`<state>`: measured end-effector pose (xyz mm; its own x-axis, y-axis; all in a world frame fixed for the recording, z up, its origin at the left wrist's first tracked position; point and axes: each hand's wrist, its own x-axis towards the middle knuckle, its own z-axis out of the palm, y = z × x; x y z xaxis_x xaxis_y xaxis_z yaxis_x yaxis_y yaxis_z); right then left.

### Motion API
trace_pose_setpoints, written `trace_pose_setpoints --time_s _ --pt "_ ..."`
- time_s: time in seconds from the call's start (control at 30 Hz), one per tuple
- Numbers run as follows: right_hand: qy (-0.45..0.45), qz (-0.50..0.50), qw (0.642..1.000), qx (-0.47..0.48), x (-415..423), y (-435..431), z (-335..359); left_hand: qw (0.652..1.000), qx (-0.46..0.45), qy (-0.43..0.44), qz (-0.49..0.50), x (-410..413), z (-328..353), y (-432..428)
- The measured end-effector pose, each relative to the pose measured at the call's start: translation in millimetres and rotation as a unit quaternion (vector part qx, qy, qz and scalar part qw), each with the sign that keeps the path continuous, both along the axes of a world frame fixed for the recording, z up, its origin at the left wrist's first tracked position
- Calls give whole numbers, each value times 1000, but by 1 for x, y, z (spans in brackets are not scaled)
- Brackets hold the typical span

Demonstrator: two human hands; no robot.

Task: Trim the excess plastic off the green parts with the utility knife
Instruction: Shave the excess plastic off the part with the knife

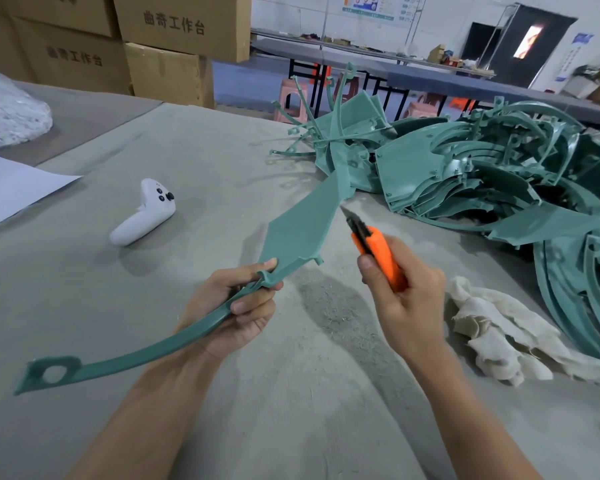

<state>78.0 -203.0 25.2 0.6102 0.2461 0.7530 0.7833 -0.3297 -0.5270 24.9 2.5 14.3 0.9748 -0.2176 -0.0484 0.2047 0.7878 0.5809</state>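
Left hand [236,306] has fingers curled round the thick rib of a long green part [302,223], held above the table [84,299], near centre. Right hand [406,292] grips the orange utility knife [378,251], blade tip just beside the part's right edge. Part looks light, thin, a bit flexy; the rib seems the safest hold. Pile of green parts [499,174] far right. Far-left boxes [174,24] read "曲奇工作台".
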Motion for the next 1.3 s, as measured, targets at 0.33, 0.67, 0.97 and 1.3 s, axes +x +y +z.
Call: trace_pose_setpoints --time_s 0.33,0.67,0.97,1.3 --pt "42 62 997 8 -4 -1 -3 1000 -10 -20 0 0 0 1" --pt "-7 106 994 -37 -6 -6 -3 1000 6 -24 17 -2 0 6" --pt "18 117 992 -33 -10 -6 -2 996 60 -11 69 -2 2 8" --pt "2 113 992 -48 -15 -3 -3 992 85 -62 71 0 -1 10"
